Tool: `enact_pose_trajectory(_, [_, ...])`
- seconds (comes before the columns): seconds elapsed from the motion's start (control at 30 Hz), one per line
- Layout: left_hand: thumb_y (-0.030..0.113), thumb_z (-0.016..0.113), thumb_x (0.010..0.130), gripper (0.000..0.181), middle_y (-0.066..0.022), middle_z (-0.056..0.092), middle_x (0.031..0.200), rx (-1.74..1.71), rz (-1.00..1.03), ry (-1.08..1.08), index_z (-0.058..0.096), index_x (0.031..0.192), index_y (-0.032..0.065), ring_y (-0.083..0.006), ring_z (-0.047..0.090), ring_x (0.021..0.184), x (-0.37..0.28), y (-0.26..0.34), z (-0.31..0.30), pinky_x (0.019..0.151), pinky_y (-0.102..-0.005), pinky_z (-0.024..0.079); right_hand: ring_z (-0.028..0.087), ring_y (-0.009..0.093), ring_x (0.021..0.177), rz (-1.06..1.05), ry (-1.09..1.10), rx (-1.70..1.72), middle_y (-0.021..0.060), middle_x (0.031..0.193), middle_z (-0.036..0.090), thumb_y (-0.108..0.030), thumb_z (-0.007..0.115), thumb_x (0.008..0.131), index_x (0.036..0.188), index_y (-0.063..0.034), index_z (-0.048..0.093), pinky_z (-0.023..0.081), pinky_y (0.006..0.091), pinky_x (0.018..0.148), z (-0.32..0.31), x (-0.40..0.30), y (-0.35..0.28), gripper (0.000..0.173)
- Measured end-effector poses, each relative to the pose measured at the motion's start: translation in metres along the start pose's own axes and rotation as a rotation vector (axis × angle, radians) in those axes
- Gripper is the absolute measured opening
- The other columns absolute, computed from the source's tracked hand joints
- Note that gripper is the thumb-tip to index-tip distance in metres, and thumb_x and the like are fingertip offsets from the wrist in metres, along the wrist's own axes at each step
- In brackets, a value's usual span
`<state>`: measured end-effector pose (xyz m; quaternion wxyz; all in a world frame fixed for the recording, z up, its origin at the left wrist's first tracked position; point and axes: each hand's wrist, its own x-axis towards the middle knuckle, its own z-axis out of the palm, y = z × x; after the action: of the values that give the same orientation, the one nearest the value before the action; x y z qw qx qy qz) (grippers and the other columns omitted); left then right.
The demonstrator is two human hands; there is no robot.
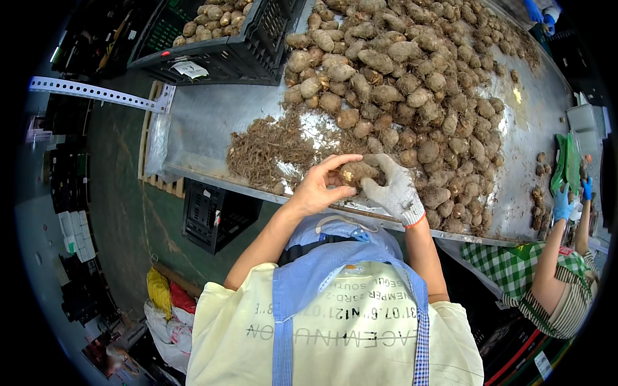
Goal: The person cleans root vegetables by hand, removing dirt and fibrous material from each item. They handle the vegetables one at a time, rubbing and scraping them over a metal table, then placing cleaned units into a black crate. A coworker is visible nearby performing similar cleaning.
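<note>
Between my two hands is a brown, hairy taro corm (pixel 356 172) with a pale patch at its left end. My left hand (pixel 321 186), bare, curves around that end with thumb and fingers. My right hand (pixel 393 186) wears a whitish knitted glove with an orange-edged cuff and grips the corm's other end. Both are over the front edge of the metal table (pixel 217 111). A large heap of taro corms (pixel 386 96) lies just beyond them. To the left of the heap lies a mat of loose root fibres and soil (pixel 263 152).
A black plastic crate (pixel 231 53) of corms stands at the table's back left. Another black crate (pixel 212 214) sits on the floor below the edge. A perforated metal bar (pixel 96 91) juts left. At right, a co-worker's blue-gloved hand (pixel 563 205) is near green bags (pixel 567 161).
</note>
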<state>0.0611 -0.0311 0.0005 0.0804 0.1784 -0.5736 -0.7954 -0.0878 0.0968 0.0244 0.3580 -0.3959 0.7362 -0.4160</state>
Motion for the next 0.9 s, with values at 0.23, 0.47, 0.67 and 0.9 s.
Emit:
enact_pose_trajectory(0.23, [-0.003,0.066,0.077,0.061,-0.0095,0.046,0.135,-0.116,0.015,-0.020,0.043,0.134,0.0017,-0.0147,0.053,0.111,0.001,0.004,-0.004,0.092,-0.0284,0.047,0.063,0.021,0.089,0.003,0.009,0.186,0.0166,0.100,0.064,-0.017,0.063,0.080,0.115,-0.0007,0.056,0.050,0.0326,0.079,-0.001,-0.001,0.004,0.040])
enact_pose_trajectory(0.47, [-0.004,0.067,0.076,0.062,-0.0110,0.045,0.136,-0.044,0.007,-0.041,0.042,0.133,-0.0017,-0.0168,0.051,0.115,0.002,0.008,-0.001,0.091,-0.0292,0.047,0.064,0.024,0.089,-0.017,0.019,0.080,0.0170,0.096,0.063,-0.014,0.064,0.077,0.111,-0.0009,0.057,0.049,0.0335,0.077,-0.003,-0.003,-0.006,0.037])
enact_pose_trajectory(0.67, [-0.002,0.067,0.078,0.062,-0.0101,0.049,0.132,-0.166,-0.011,-0.047,0.042,0.134,0.0001,-0.0156,0.055,0.109,0.004,0.004,-0.005,0.089,-0.0282,0.048,0.064,0.025,0.085,-0.078,0.081,0.100,0.0177,0.097,0.063,-0.014,0.060,0.080,0.115,-0.0003,0.056,0.050,0.0336,0.075,0.005,-0.003,0.010,0.037])
enact_pose_trajectory(0.9, [0.003,0.067,0.080,0.059,-0.0062,0.058,0.115,-0.262,-0.076,-0.045,0.043,0.134,0.0010,-0.0087,0.058,0.085,0.004,-0.006,-0.012,0.070,-0.0230,0.050,0.066,0.029,0.084,0.028,0.005,0.242,0.0199,0.101,0.064,-0.018,0.060,0.081,0.118,0.0004,0.053,0.052,0.0349,0.072,0.002,-0.004,-0.002,0.042])
